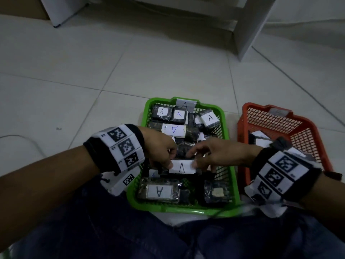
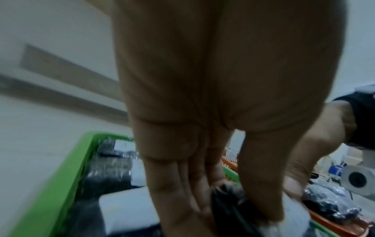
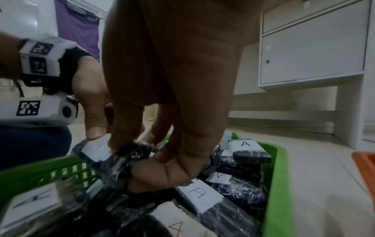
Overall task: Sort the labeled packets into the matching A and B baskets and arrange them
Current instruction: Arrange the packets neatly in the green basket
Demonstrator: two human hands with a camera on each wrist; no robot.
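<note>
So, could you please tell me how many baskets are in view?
2: the green basket before the person, holding A packets, and the orange basket beside it, to its right. No other shows.

both forearms are reaching forward and inward, meeting in front of the body. the left hand (image 1: pixel 162 150) is curling its fingers downward, thumb and fingertips pinching the left end of the labeled packet (image 1: pixel 182 166). the right hand (image 1: pixel 220 154) is mirroring it, its fingers bent over and its grip pinching the right end. each wrist is wearing a black band with white marker tiles.
</note>
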